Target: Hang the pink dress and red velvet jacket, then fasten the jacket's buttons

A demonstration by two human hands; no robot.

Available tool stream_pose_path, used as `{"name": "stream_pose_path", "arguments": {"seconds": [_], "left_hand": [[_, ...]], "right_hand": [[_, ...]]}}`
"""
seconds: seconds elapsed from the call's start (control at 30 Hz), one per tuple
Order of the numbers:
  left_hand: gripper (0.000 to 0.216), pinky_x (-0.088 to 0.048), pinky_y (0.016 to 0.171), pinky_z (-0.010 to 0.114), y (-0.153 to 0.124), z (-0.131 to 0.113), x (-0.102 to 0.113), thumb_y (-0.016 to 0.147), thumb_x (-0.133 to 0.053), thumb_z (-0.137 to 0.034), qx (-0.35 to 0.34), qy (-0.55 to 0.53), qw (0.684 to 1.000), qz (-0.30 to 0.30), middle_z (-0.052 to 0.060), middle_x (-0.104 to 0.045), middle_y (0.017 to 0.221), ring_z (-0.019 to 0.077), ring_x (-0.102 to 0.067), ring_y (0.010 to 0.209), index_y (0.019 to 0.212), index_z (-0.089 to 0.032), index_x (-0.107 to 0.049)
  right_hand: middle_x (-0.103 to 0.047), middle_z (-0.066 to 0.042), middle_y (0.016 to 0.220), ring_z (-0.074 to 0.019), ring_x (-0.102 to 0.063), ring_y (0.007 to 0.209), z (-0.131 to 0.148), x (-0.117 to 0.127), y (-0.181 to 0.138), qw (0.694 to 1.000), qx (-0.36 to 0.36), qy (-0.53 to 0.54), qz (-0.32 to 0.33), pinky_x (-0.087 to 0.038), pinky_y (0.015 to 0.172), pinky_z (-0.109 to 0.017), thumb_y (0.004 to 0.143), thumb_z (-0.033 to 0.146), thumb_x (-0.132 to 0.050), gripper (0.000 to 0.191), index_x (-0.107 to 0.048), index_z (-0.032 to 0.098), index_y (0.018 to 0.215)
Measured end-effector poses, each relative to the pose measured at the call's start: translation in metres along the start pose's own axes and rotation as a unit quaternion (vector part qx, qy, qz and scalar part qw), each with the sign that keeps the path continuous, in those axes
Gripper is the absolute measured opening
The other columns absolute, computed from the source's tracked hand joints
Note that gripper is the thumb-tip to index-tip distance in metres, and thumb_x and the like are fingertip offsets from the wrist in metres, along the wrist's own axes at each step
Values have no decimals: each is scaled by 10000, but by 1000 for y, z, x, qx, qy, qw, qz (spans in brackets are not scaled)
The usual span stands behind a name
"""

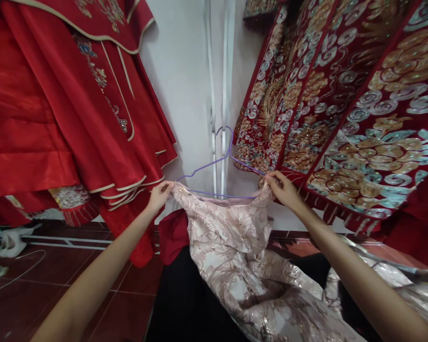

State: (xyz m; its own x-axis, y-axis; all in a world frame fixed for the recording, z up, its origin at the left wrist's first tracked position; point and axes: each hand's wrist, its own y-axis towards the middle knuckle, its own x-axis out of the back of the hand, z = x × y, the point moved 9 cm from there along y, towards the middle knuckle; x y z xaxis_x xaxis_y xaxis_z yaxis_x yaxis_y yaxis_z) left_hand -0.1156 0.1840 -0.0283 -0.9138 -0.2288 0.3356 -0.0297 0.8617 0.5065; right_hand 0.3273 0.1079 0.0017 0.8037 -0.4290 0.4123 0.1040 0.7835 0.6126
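A pale pink brocade dress (228, 232) with a shiny floral pattern hangs between my hands and spreads over my lap to the lower right. Its shoulders sit on a purple wire hanger (210, 165), whose hook points up and is on nothing that I can make out. My left hand (160, 195) pinches the dress's left shoulder at the hanger's end. At the other end my right hand (282, 189) is closed on the right shoulder. Whether the fingers also grip the hanger wire is hidden by the cloth.
Red satin garments (103, 104) with cream piping hang at the left. Heavily embroidered red and gold garments (328, 109) hang at the right. Between them stands a white wall (178, 61) with metal uprights (224, 71). White shoes (12, 244) lie on the dark red tiled floor (53, 280).
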Motion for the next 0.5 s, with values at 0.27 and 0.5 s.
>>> {"name": "stream_pose_path", "arguments": {"seconds": [0.27,0.5], "left_hand": [[461,-489,787,295,24,-81,-50,772,-570,-566,-90,9,990,105,78,-712,919,206,-630,843,907,-140,-687],[557,-515,709,307,15,-18,-34,606,-729,-566,71,-42,991,101,99,-716,945,192,-653,759,969,-149,-661]], "right_hand": [[-619,-16,726,-176,-567,685,3,9,6,1000,-2,20,-4,-466,679,-298,785,539,-553,330,-612,215,790],[-721,-34,932,-207,-674,863,-59,-5,-26,913,-235,308,130,-529,808,-340,788,471,-549,273,-678,251,885]]}}
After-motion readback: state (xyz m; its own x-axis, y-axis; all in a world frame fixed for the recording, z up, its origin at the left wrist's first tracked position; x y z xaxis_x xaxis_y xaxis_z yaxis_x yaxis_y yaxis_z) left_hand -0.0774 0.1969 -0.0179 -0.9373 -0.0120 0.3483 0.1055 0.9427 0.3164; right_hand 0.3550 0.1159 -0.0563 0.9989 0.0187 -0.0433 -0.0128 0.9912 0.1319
